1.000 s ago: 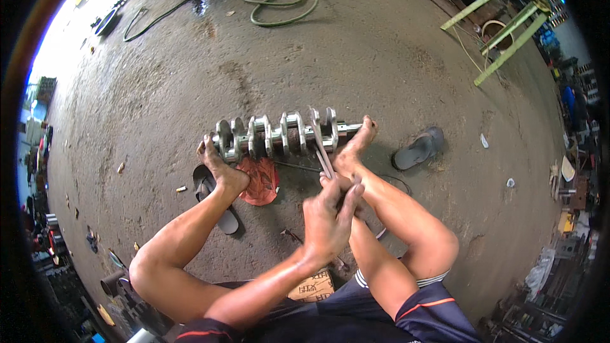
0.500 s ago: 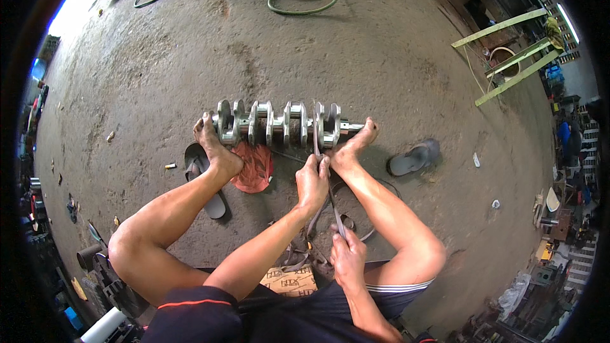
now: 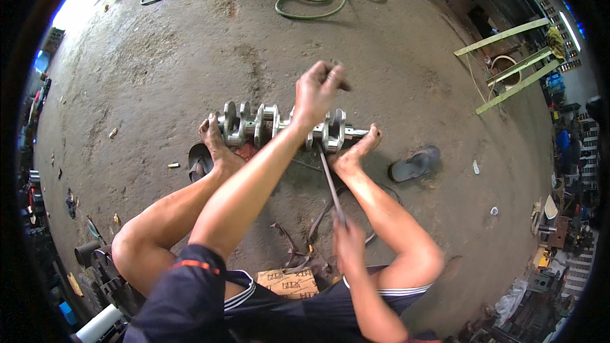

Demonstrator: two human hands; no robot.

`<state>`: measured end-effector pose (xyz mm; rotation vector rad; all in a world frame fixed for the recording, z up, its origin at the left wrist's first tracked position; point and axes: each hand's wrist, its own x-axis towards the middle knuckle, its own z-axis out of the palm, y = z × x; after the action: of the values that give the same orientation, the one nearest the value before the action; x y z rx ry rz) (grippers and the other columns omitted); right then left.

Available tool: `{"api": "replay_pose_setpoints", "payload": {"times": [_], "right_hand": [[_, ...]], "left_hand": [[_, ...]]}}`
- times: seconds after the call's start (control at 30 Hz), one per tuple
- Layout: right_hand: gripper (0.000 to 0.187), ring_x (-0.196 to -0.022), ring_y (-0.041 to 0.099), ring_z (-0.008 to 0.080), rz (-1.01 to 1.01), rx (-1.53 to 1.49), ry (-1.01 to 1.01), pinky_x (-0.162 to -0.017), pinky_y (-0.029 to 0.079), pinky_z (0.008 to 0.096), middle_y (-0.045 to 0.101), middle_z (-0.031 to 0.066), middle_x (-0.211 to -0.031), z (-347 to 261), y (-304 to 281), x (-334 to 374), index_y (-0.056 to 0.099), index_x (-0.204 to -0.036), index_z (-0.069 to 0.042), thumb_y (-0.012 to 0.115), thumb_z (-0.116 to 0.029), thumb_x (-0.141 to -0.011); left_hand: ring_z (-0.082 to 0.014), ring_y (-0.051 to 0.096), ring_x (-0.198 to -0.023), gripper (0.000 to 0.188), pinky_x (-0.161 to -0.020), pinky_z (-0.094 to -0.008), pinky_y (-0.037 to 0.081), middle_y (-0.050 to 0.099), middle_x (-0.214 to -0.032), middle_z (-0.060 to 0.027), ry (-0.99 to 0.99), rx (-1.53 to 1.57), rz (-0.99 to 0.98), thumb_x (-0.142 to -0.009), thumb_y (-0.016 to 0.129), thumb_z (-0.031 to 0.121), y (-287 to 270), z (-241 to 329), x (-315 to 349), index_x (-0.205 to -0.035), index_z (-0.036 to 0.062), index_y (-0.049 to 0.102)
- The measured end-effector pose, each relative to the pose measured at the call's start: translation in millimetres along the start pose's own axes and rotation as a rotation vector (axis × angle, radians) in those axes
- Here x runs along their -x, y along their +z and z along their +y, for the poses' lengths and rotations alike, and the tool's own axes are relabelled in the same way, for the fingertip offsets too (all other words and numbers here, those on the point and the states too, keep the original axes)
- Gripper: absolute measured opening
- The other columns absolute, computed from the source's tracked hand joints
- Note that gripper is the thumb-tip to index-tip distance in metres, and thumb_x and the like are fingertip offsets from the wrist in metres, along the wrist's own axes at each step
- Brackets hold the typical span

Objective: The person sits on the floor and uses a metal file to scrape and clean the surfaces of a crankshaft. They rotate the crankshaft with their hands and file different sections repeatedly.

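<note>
A shiny metal crankshaft lies crosswise on the floor, steadied between my two bare feet. My left hand reaches over it to its far side, fingers curled and their tips blurred. Whether a strip end is in those fingers I cannot make out. A long, narrow grey-brown strip runs from the crankshaft's right part down toward me. My right hand, smeared by motion, is closed around the strip's near end. The left forearm hides part of the crankshaft's middle.
A dark sandal lies right of my foot, another by the left foot. Loose strips and a printed cardboard piece lie near me. A green hose coils farther off. A pale green frame stands far right.
My left hand has moved from the strip on the near side to beyond the crankshaft. My right hand stays low with the strip, slightly shifted. The red cloth is now mostly hidden by my left forearm.
</note>
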<state>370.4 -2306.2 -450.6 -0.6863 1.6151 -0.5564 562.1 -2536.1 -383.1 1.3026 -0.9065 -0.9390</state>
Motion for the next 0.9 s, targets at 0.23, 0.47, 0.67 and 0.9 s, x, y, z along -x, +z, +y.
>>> {"api": "replay_pose_setpoints", "payload": {"times": [0.23,0.47,0.67,0.9], "right_hand": [[0.017,-0.055,0.044,0.0067,-0.064,-0.194,-0.122,-0.049,0.037,0.0236,0.051,-0.0018,-0.070,-4,47,-80,0.062,-0.102,0.000,0.055,-0.012,-0.092],[0.015,-0.063,0.046,0.0075,0.049,-0.110,-0.185,-0.055,0.039,0.0247,0.052,-0.0005,-0.072,12,33,-16,0.061,-0.095,0.004,0.051,-0.006,-0.090],[0.018,-0.042,0.029,0.0022,-0.014,-0.319,-0.042,-0.038,0.024,0.0206,0.035,-0.0076,-0.059,7,20,38,0.060,-0.110,-0.002,0.053,-0.004,-0.095],[0.018,-0.042,0.028,0.0022,0.015,-0.240,0.099,-0.038,0.024,0.0211,0.036,-0.0075,-0.060,23,-15,112,0.060,-0.112,-0.001,0.052,-0.004,-0.096]], "left_hand": [[-0.0074,0.058,-0.062,0.020,-0.054,-0.0285,0.047,0.064,-0.066,-0.0101,-0.384,-0.194,-0.137,-0.094,0.062,0.016,-7,-2,201,-0.088,-0.0031,0.061],[-0.0174,0.061,-0.060,0.025,-0.056,-0.0355,0.047,0.062,-0.065,-0.0154,-0.419,-0.308,-0.047,-0.095,0.060,0.023,-11,-70,185,-0.090,-0.0024,0.061],[-0.0347,0.063,-0.062,0.028,-0.060,-0.0419,0.047,0.061,-0.067,-0.0215,-0.366,-0.371,0.067,-0.093,0.061,0.025,-3,-113,166,-0.087,-0.0022,0.059],[-0.0193,0.059,-0.072,0.038,-0.068,-0.0386,0.048,0.065,-0.076,-0.0154,-0.336,-0.343,-0.028,-0.094,0.059,0.034,-10,-184,86,-0.092,-0.0039,0.060]]}}
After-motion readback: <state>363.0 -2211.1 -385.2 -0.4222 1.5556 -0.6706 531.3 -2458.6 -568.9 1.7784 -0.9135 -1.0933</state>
